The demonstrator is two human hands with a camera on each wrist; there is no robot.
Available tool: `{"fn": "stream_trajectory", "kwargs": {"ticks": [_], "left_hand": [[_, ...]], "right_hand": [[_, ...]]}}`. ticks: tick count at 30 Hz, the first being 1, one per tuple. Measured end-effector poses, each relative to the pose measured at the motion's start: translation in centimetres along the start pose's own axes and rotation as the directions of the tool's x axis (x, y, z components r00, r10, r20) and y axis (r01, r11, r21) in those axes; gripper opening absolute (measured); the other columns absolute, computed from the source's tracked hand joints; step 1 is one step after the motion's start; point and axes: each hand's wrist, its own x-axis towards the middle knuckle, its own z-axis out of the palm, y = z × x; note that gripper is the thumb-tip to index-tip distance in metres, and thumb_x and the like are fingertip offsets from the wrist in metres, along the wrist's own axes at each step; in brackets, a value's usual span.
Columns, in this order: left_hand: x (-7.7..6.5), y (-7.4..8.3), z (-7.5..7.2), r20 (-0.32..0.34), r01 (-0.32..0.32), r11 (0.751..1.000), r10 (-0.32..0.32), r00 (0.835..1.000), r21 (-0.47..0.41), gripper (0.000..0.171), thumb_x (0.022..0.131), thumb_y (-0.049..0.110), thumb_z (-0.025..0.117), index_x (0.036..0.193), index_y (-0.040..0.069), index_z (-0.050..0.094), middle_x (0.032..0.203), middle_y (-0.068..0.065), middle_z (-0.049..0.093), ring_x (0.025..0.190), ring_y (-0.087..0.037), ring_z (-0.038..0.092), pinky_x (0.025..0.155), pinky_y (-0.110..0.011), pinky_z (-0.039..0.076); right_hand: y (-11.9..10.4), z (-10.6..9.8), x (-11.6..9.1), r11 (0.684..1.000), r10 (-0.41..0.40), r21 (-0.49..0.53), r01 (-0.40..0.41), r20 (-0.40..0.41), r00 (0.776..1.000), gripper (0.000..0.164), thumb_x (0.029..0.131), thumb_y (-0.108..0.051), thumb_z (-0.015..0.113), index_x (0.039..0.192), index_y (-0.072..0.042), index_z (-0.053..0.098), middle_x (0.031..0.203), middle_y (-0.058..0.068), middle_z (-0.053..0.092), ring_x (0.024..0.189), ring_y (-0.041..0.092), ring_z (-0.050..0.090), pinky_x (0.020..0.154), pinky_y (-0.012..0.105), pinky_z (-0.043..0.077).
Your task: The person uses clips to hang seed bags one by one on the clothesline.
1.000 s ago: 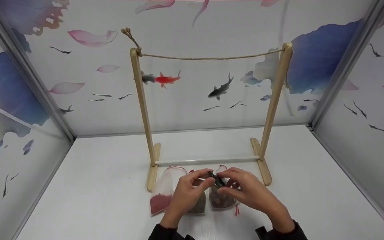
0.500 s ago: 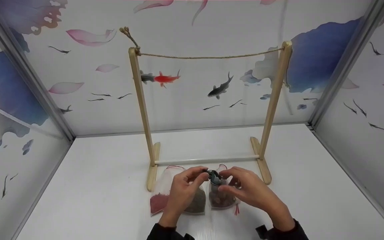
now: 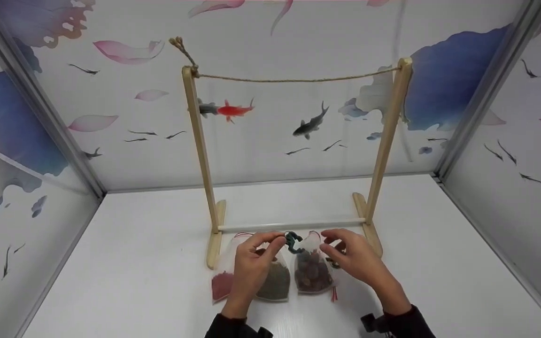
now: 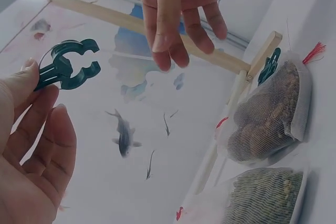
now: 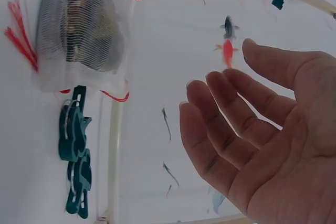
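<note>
Between thumb and fingertips my left hand (image 3: 251,267) pinches a dark green garden clip (image 4: 63,71) by its handles. Its rounded jaws point away from the hand, with a gap between their tips. My right hand (image 3: 362,263) hovers to the right, apart from the clip, with loosely bent fingers and nothing in them. In the right wrist view, two more green clips (image 5: 73,135) lie on the table beside a mesh bag of brown lumps (image 5: 107,35). Below the hands sit a mesh bag of greenish-brown bits (image 3: 276,284) and one of red bits (image 3: 223,285), partly hidden by my left hand.
Behind the bags stands a wooden rack with a left post (image 3: 201,145), a right post (image 3: 391,141) and a white lower bar (image 3: 294,225). A rope (image 3: 289,81) sags between the post tops. White printed walls (image 3: 270,155) enclose the table (image 3: 148,258).
Both hands were close together at the clip. My left hand has drawn it leftward and turned it, so its jaws show. My right hand has come off it and moved right.
</note>
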Motion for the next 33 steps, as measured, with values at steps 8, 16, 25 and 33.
{"fn": "stream_trajectory", "kwargs": {"ticks": [8, 16, 25, 33], "left_hand": [[-0.1, -0.2, 0.3, -0.018, -0.017, 0.999, 0.017, 1.000, 0.029, 0.011, 0.094, 0.014, 0.073, 0.104, 0.015, 0.078, 0.095, 0.002, 0.073, 0.078, -0.012, 0.063, 0.061, -0.036, 0.058], [0.0, 1.6, 0.3, -0.075, -0.015, 0.998, 0.019, 0.997, 0.061, 0.007, 0.093, 0.003, 0.072, 0.098, 0.005, 0.077, 0.086, -0.002, 0.070, 0.071, -0.008, 0.059, 0.055, -0.032, 0.054], [0.2, 0.7, 0.1, -0.086, 0.031, 0.997, -0.025, 0.996, 0.067, 0.006, 0.094, 0.002, 0.071, 0.096, 0.004, 0.076, 0.080, -0.006, 0.068, 0.070, -0.015, 0.062, 0.054, -0.030, 0.054], [0.3, -0.2, -0.4, -0.080, 0.030, 0.999, -0.027, 0.996, 0.036, 0.007, 0.096, 0.015, 0.072, 0.096, 0.009, 0.076, 0.082, -0.015, 0.067, 0.070, -0.015, 0.062, 0.055, -0.024, 0.052]], "right_hand": [[1.9, 0.8, 0.3, 0.990, 0.116, -0.081, -0.119, -0.034, 0.993, 0.037, 0.096, -0.018, 0.073, 0.125, 0.005, 0.066, 0.110, 0.014, 0.070, 0.083, 0.024, 0.069, 0.072, 0.039, 0.057], [3.2, 2.0, 2.4, 0.970, 0.183, -0.172, -0.174, 0.041, 0.982, 0.038, 0.096, -0.014, 0.072, 0.125, 0.009, 0.065, 0.115, 0.022, 0.068, 0.108, 0.039, 0.065, 0.090, 0.053, 0.052], [4.2, 2.9, 3.9, 0.965, 0.222, -0.179, -0.194, 0.151, 0.963, 0.023, 0.096, -0.016, 0.071, 0.110, 0.002, 0.074, 0.093, 0.006, 0.071, 0.084, 0.019, 0.064, 0.076, 0.043, 0.053], [4.9, 2.8, 4.0, 0.977, 0.205, -0.108, -0.183, 0.252, 0.946, 0.025, 0.100, -0.027, 0.066, 0.097, -0.005, 0.077, 0.081, -0.001, 0.069, 0.072, 0.012, 0.059, 0.067, 0.035, 0.050]]}}
